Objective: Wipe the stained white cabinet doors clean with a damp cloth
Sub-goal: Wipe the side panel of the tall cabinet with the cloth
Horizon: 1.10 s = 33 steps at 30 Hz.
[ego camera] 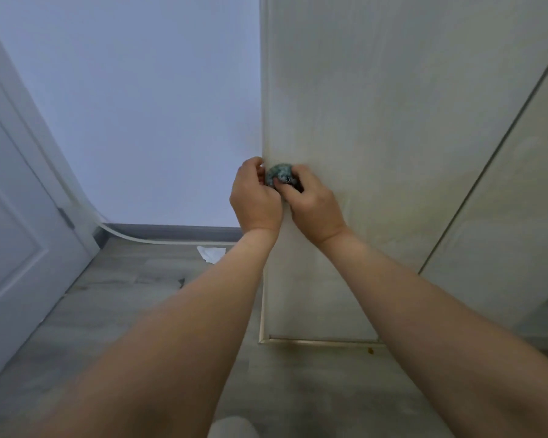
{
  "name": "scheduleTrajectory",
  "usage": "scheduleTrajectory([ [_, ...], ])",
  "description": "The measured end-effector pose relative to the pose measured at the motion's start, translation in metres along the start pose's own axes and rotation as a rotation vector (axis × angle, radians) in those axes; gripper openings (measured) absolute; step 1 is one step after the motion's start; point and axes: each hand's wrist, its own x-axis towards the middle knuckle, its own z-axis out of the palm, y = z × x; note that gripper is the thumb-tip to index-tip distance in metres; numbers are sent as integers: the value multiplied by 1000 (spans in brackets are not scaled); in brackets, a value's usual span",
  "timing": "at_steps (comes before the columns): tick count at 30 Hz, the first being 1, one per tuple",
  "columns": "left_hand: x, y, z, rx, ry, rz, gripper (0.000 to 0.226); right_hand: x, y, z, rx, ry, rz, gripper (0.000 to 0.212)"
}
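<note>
A tall white cabinet door (377, 121) fills the right half of the head view, with faint yellowish smears low on its face. A small bunched blue-green cloth (279, 175) sits against the door near its left edge. My right hand (310, 203) grips the cloth with curled fingers. My left hand (255, 197) is right beside it at the door's edge, fingers curled onto the cloth's left side. Most of the cloth is hidden by both hands.
A second cabinet door (519, 200) stands to the right. A pale wall (140, 105) and a white room door (13, 216) lie to the left. The grey wood floor (124, 295) holds a scrap of white paper (211, 252) and a small brown spot (370, 351).
</note>
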Motion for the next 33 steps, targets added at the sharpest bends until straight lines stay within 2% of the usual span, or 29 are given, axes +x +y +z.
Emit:
scheduleTrajectory([
  [2, -4, -4, 6, 56, -9, 59, 47, 6, 10, -1, 12, 64, 41, 20],
  [4, -8, -9, 16, 94, -12, 97, 52, 20, 26, -8, -21, 267, 137, 23],
  [6, -15, -11, 22, 127, 4, 126, 62, 25, 38, -13, -29, 432, 114, 28],
  [7, -20, -13, 26, 144, 12, 142, 66, 22, 39, -9, 11, 431, 115, 27],
  [10, -27, -15, 34, 232, 66, 189, 63, 8, 25, 0, 226, 241, 157, 32],
  [13, -34, -15, 35, 342, 31, 247, 70, -6, 49, -16, 124, 183, 18, 33],
  [15, -33, -17, 37, 339, 32, 240, 78, -7, 81, -33, 105, 291, 66, 25],
  [18, -37, -26, 46, 328, 106, 265, 81, -21, 122, -47, 19, 606, 185, 19],
  [19, -38, -28, 50, 319, 126, 277, 82, -28, 124, -41, 28, 663, 253, 17],
  [21, -39, -27, 60, 286, 168, 265, 85, -30, 101, -22, 107, 672, 296, 17],
  [24, -47, -25, 69, 295, 179, 277, 88, -32, 63, -3, 166, 441, 174, 19],
  [26, -50, -26, 70, 313, 162, 285, 88, -35, 79, -16, 66, 483, 134, 19],
  [27, -50, -27, 70, 324, 156, 280, 88, -40, 100, -26, 30, 578, 188, 19],
  [30, -47, -29, 72, 344, 169, 282, 87, -63, 166, -57, -31, 910, 568, 20],
  [32, -46, -30, 72, 349, 171, 282, 86, -75, 173, -50, 7, 964, 736, 22],
  [33, -46, -32, 71, 348, 168, 290, 85, -77, 163, -38, 21, 941, 735, 21],
])
